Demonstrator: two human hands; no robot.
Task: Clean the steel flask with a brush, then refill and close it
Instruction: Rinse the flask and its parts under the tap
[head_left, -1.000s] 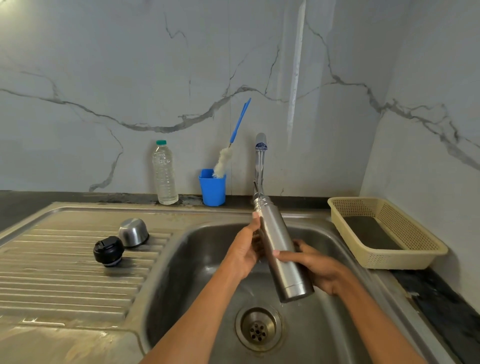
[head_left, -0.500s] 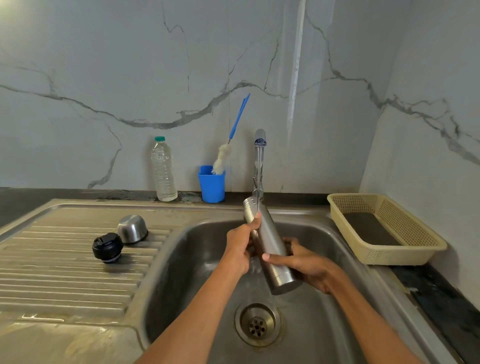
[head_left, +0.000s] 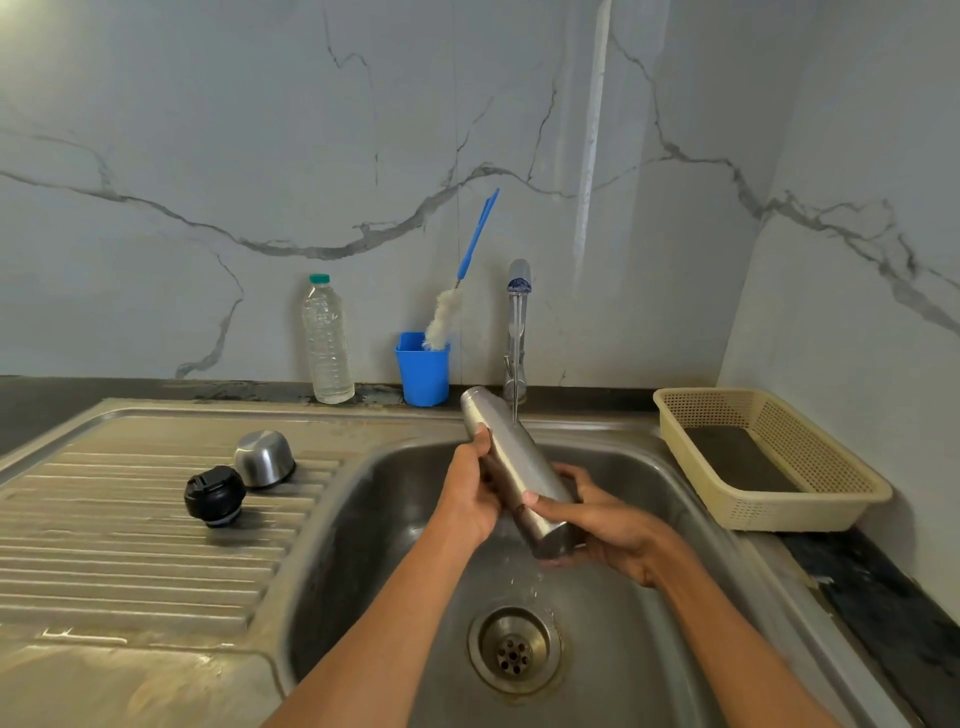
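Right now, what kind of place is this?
Most likely a home kitchen: a steel sink with a ribbed drainboard, a tap running over a flask, and a marble-look backsplash.

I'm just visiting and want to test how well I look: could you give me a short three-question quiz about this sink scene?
1. True or false: the brush stands in the blue cup.
2. Which hand holds the base end of the steel flask? A left hand B right hand
3. Fill in: the black stopper and steel cap lie on the ____.

Key: 1 true; 2 B; 3 draining board.
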